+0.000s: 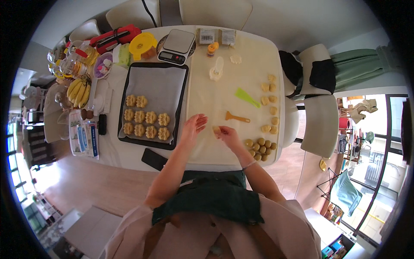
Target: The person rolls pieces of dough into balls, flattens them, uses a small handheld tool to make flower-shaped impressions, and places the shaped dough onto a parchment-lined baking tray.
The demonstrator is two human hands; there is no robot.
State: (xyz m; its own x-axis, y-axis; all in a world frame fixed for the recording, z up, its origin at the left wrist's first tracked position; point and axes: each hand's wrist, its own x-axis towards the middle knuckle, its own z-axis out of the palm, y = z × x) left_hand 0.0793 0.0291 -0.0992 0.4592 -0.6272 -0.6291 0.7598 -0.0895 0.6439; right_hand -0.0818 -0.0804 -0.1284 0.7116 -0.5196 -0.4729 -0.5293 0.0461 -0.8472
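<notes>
My right hand [227, 134] pinches a small pale dough piece [216, 130] over the cream work mat [203, 149]. My left hand [195, 124] is held flat beside it, palm turned inward, holding nothing. An orange-handled tool [237, 117] lies just beyond my right hand, and a lime-green scraper [247, 97] farther off. To the right are a cluster of round brown filling balls [262, 149] and a column of dough portions [273, 110]. Left of my hands, flower-shaped pastries [139, 116] sit in rows on a paper-lined black baking tray [186, 84].
A white mold with a handle [216, 73], an orange-capped bottle [212, 49] and a kitchen scale [177, 47] stand toward the back. Bananas [79, 92], oil bottles [72, 66] and a yellow-lidded jar [143, 45] crowd the left. A black phone [154, 159] lies at the near edge.
</notes>
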